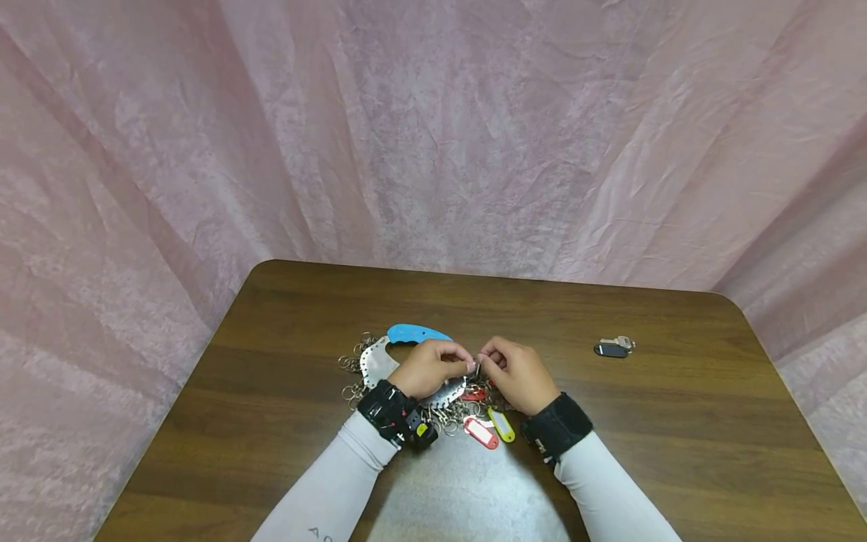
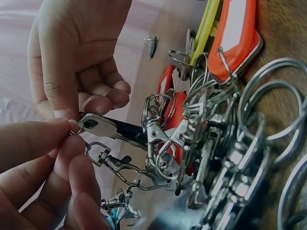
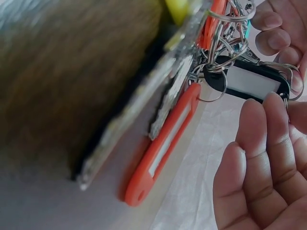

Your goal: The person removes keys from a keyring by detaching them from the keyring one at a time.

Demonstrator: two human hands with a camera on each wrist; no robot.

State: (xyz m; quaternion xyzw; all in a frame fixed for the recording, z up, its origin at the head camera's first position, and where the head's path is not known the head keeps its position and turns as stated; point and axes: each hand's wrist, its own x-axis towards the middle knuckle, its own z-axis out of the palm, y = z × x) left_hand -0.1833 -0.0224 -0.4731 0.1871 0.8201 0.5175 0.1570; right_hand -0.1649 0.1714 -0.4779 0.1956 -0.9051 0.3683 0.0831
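Note:
My left hand (image 1: 430, 369) and right hand (image 1: 518, 376) meet fingertip to fingertip over a notched silver plate (image 1: 376, 363) with a blue handle (image 1: 416, 332). In the left wrist view, the left thumb and fingers pinch a split ring on a swivel clasp (image 2: 112, 163). Between the fingertips of the right hand is the end of a key (image 2: 100, 125) with a black key tag. The right wrist view shows that black key tag (image 3: 252, 82) and its white label close to the split ring (image 3: 300, 79). Fingers hide where ring and key meet.
Many clasps and rings (image 1: 352, 363) hang around the plate's edge. Red key tags (image 1: 482, 434) and a yellow key tag (image 1: 501, 425) lie in front of the hands. Farther right on the wooden table (image 1: 677, 421) lies another black key tag (image 1: 612, 350) with a key.

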